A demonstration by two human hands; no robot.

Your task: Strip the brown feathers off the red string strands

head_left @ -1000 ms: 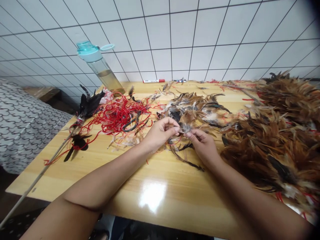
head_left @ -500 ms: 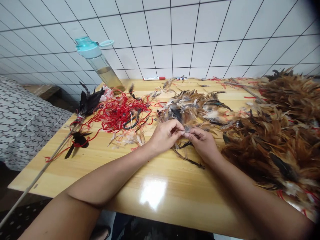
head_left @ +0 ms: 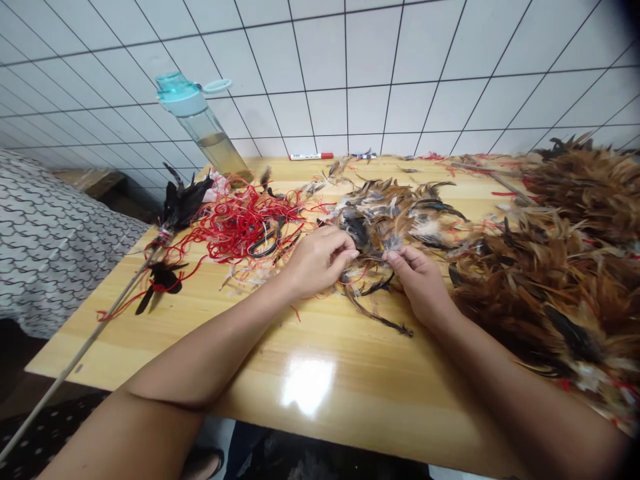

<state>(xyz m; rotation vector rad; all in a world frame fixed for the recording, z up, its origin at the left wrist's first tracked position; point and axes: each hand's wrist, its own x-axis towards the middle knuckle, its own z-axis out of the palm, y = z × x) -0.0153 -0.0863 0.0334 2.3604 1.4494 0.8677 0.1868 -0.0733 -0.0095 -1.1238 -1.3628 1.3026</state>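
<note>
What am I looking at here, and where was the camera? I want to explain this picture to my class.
This view comes from a camera worn on a person's head, looking forward and down. The bare arms are that person's own. The left hand and right hand curl over a loose feather heap; what they hold is too small to tell. The wooden table also bears a bigger feather mass, tangled red string, black-handled scissors and a water bottle.

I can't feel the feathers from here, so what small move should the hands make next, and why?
Probably lift the small pale feather tuft pinched by the right hand clear of the loose brown feather heap, because it looks to be touching that heap. The curled left hand sits nearby, beside the tangled red thread.
</note>
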